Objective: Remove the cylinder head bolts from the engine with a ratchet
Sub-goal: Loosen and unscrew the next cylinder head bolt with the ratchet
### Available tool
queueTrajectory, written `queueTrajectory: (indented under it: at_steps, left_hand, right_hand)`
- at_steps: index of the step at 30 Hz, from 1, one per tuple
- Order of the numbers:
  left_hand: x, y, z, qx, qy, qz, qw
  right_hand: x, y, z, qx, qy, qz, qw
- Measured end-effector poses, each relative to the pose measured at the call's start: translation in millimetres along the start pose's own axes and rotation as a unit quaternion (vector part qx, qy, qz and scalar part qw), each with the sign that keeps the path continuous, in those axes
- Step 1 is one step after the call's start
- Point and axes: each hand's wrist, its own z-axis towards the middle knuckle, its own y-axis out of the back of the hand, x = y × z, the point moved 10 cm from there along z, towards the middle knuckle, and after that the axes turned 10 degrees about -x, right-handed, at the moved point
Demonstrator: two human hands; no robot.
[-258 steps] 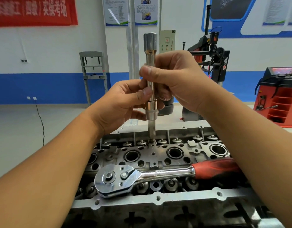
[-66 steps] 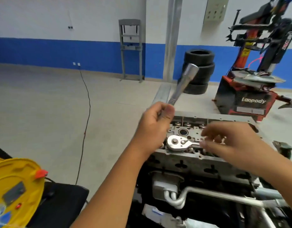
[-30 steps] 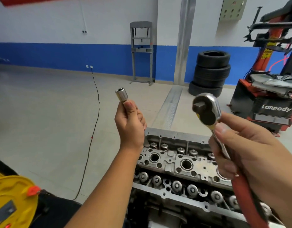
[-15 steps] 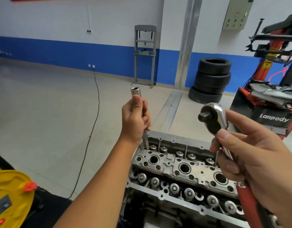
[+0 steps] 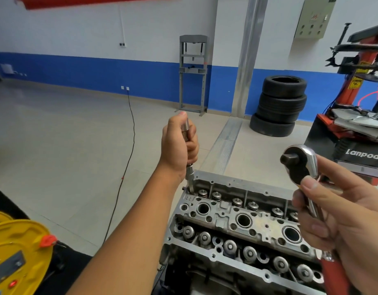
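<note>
Left hand (image 5: 179, 150) grips the socket extension (image 5: 189, 177) upright at the cylinder head's (image 5: 226, 211) far left corner; right hand (image 5: 341, 226) clasps the ratchet (image 5: 300, 165) above its right end.

Two bare forearms, left hand (image 5: 179, 145), right hand (image 5: 345, 226), seemingly no sleeves, short nails

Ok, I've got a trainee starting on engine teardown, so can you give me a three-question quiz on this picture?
1. True or false: the chrome ratchet with the red handle is already joined to the long steel socket extension.
2. Which hand holds the extension: A left, B right?
3. Fill in: the extension's lower tip meets the grey metal cylinder head at its far ___ corner.

Key: 1 false; 2 A; 3 left.
</note>
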Motion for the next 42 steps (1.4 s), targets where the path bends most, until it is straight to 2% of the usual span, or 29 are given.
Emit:
queueTrajectory:
  at_steps: [8,10,14,17,19,22,25,29,32,34,42]
  left_hand:
    - [7,-14,-4,0.108,0.039,-0.038,0.993]
    - [8,-7,-3,0.081,0.038,-0.053,0.995]
    - [3,7,-11,-0.004,-0.058,-0.025,0.998]
    - [-1,9,-20,-0.001,-0.097,-0.035,0.995]
    - [-3,9,-26,0.006,-0.112,-0.038,0.993]
    - [-3,7,-36,0.012,-0.118,-0.016,0.993]
    - [-3,2,-42,0.022,-0.125,0.012,0.992]
    - [-5,-1,-43,0.026,-0.128,0.012,0.991]
    - [-3,1,-43,0.022,-0.125,0.011,0.992]
    - [-4,-2,-43,0.024,-0.127,0.019,0.991]
    - [-6,-9,-43,0.03,-0.144,0.042,0.988]
  right_hand:
    - [-12,6,-6,-0.028,-0.021,0.007,0.999]
    - [-14,2,-6,-0.022,-0.026,0.011,0.999]
    - [-13,-15,-3,-0.014,-0.016,-0.013,1.0]
    - [1,-42,5,0.0,0.036,-0.078,0.996]
    - [19,-68,13,0.02,0.105,-0.148,0.983]
    - [46,-114,26,0.068,0.207,-0.235,0.947]
    - [59,-155,36,0.116,0.268,-0.328,0.899]
    - [52,-179,48,0.162,0.269,-0.464,0.828]
    - [52,-176,54,0.153,0.261,-0.501,0.811]
    - [58,-175,54,0.145,0.281,-0.53,0.787]
    - [72,-183,38,0.16,0.352,-0.662,0.642]
